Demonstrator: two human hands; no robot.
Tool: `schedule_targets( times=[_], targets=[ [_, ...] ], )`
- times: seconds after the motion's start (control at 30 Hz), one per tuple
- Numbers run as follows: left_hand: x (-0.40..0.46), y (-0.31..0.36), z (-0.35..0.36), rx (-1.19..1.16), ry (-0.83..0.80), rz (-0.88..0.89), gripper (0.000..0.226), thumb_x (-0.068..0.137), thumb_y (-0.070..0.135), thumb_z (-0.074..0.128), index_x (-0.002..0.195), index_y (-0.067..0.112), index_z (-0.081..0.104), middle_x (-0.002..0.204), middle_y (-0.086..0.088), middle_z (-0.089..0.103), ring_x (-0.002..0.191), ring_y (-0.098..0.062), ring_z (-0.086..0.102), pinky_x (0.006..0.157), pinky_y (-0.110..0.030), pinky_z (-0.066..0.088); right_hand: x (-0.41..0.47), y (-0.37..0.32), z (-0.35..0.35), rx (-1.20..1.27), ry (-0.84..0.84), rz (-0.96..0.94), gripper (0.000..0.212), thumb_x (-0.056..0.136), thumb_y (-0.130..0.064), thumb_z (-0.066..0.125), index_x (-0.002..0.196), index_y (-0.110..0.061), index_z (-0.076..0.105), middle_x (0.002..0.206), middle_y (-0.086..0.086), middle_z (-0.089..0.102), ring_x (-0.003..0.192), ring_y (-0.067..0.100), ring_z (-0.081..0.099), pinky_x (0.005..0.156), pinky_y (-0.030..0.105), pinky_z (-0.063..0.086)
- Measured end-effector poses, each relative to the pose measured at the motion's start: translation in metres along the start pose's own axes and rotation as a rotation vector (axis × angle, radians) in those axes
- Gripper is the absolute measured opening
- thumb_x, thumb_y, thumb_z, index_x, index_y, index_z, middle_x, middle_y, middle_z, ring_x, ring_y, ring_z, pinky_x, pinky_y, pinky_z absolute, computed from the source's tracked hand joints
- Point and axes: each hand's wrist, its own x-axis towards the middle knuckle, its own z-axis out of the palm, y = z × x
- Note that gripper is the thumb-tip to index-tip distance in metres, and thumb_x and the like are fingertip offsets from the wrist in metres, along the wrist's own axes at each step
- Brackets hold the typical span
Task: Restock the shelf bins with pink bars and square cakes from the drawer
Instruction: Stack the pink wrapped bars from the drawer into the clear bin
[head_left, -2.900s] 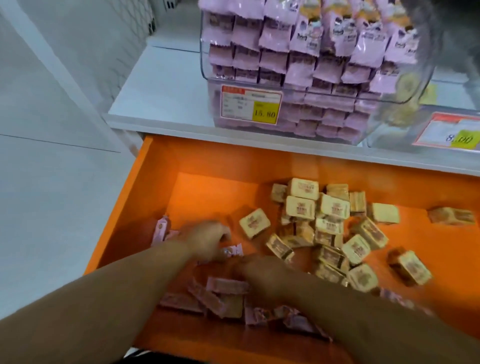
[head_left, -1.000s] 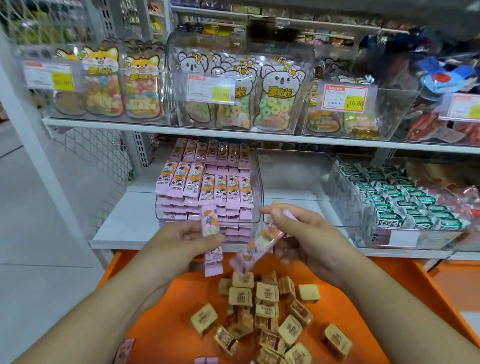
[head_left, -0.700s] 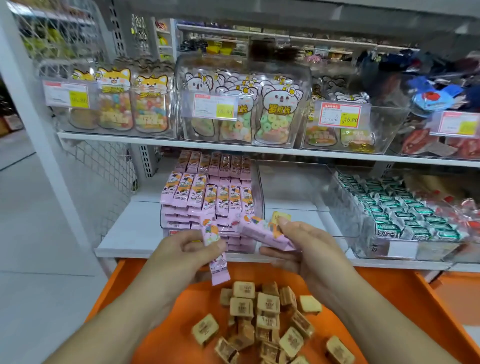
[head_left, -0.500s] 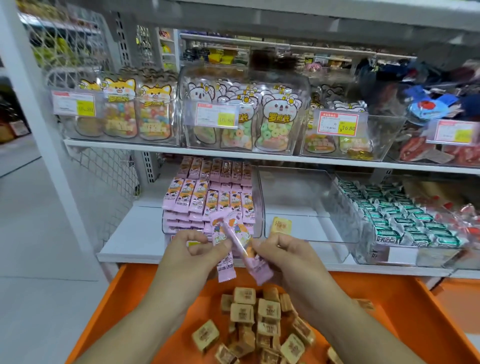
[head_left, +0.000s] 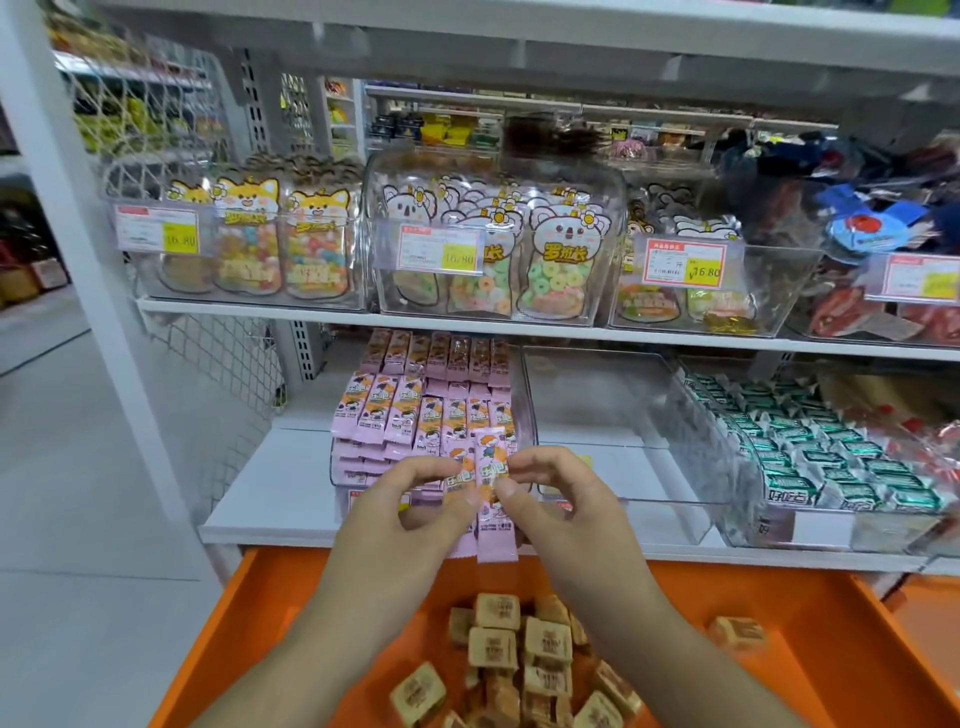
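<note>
Both hands meet above the orange drawer (head_left: 810, 613): the left hand (head_left: 410, 514) and right hand (head_left: 561, 506) pinch two pink bars (head_left: 492, 480), held upright side by side (long axes vertical), in front of the clear bin of pink bars (head_left: 421, 410). Square cakes (head_left: 519, 660) lie heaped in the drawer.

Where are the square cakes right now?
Head view, bottom centre: the square cakes are piled in the orange drawer, below both hands.
</note>
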Motion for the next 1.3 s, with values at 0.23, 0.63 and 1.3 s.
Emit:
schedule_targets(
  times=[0.23,0.63,1.3],
  targets=[
    [0.013,-0.010,-0.017,0.204,-0.228,0.217,0.072,0.091,0.011,0.078,0.146,0.044,0.048,0.142,0.033,0.040,0.115,0.021,0.052,0.092,-0.001,0.042,0.012,-0.003,0.000,-0.130,-0.088,-0.004,0.048,0.090,-0.017,0.080,0.129,-0.038,0.062,0.101,0.004,0.071,0.082,0.010,0.075,0.070,0.022,0.055],
    [0.093,-0.006,-0.036,0.931,-0.061,0.638,0.073,0.092,0.031,0.074,0.157,0.040,0.041,0.160,0.021,0.038,0.154,-0.006,0.026,0.124,-0.036,0.022,0.078,-0.007,0.016,-0.252,-0.078,-0.086,0.047,0.087,-0.010,0.082,0.121,-0.041,0.071,0.099,0.007,0.070,0.063,0.005,0.061,0.066,0.033,0.061],
    [0.145,-0.039,-0.040,1.011,-0.166,0.467,0.080,0.084,0.082,0.038,0.157,0.054,0.026,0.164,0.025,0.016,0.154,-0.010,0.003,0.124,-0.040,0.009,0.128,0.026,0.019,-0.829,-0.174,-0.250,0.050,0.097,-0.043,0.066,0.146,-0.040,0.056,0.137,-0.020,0.052,0.128,0.012,0.030,0.116,0.037,0.031]
  ],
)
